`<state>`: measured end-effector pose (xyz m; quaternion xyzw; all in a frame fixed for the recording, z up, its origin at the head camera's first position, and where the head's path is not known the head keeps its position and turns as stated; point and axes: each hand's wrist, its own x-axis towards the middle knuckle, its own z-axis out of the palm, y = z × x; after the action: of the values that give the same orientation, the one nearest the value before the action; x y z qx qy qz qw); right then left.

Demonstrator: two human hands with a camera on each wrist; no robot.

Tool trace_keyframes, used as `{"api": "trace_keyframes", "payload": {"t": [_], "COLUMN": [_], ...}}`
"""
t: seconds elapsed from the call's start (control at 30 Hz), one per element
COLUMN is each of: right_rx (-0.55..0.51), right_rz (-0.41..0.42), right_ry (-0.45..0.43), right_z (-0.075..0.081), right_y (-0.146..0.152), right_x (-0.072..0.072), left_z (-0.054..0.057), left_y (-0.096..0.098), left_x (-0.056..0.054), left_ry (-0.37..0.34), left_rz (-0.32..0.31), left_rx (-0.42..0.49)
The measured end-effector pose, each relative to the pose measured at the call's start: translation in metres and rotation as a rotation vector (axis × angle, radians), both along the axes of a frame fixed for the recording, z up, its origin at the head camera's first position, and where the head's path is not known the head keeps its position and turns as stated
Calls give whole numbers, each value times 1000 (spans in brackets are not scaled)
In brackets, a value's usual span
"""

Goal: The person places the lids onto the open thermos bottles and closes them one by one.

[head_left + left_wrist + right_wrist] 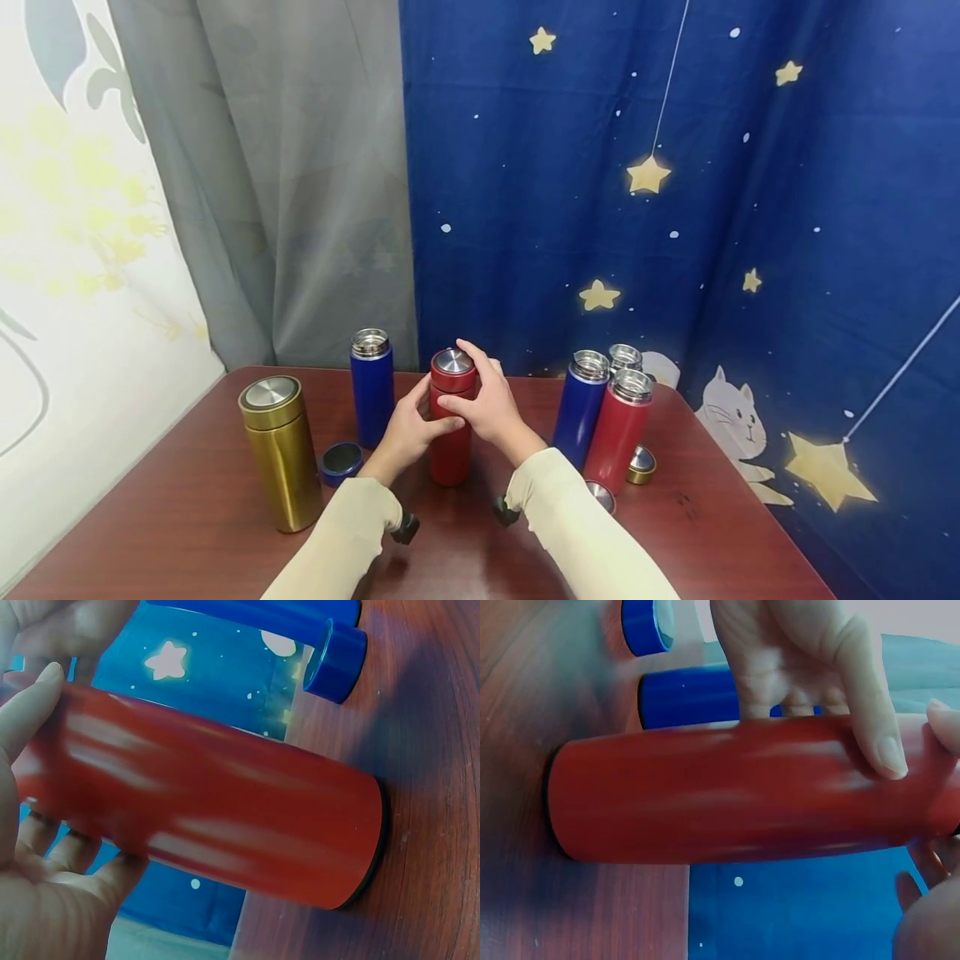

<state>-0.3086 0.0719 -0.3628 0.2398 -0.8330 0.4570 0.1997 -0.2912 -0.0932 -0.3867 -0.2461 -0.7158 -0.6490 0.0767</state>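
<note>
A red thermos bottle stands upright on the table, with a steel-topped red lid on its mouth. My left hand grips the bottle's upper body from the left, thumb across its front. From the right, my right hand holds the top at the lid, its thumb lying near the seam below. In the left wrist view the bottle's red side reaches down to a dark base on the wood. The right wrist view shows the left thumb on the red body; the lid is out of sight there.
Left of the hands stand a lidded gold bottle and an uncapped blue bottle, with a blue lid between them. At right are an uncapped blue bottle, an uncapped red bottle, another open mouth and a gold lid.
</note>
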Motion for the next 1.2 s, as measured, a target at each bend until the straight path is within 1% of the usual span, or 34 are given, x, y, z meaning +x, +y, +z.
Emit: {"api": "trace_keyframes", "payload": {"t": [0.2, 0.3, 0.43, 0.53, 0.73, 0.87, 0.93, 0.97, 1.03, 1.07, 1.2], "right_rx": [-4, -15, -6, -5, -11, -5, 3, 8, 18, 25, 17], "right_rz": [-99, -138, -189, -226, -277, -285, -260, -234, -152, -102, 123], "right_ry": [109, 200, 347, 424, 482, 478, 439, 407, 329, 276, 82], "right_z": [-6, -10, -15, -17, -19, -17, -14, -13, -9, -7, 4], "right_y": [-6, -9, -13, -15, -19, -19, -16, -14, -9, -6, 6], "right_x": [5, 6, 6, 5, 7, 9, 8, 7, 4, 3, -3], "left_z": [1, 2, 2, 2, 2, 3, 4, 4, 3, 3, 3], "left_y": [-1, -1, -2, -2, -2, -2, -2, -2, -2, -2, -2], "left_x": [1, 2, 3, 3, 3, 4, 4, 4, 4, 3, 2], "left_ry": [4, 1, 8, 16, 23, 21, 18, 15, 9, 8, -6], "left_rz": [33, 47, 59, 66, 79, 76, 71, 65, 50, 40, 7], "left_rx": [-15, -20, -22, -22, -27, -32, -31, -29, -26, -27, -41]}}
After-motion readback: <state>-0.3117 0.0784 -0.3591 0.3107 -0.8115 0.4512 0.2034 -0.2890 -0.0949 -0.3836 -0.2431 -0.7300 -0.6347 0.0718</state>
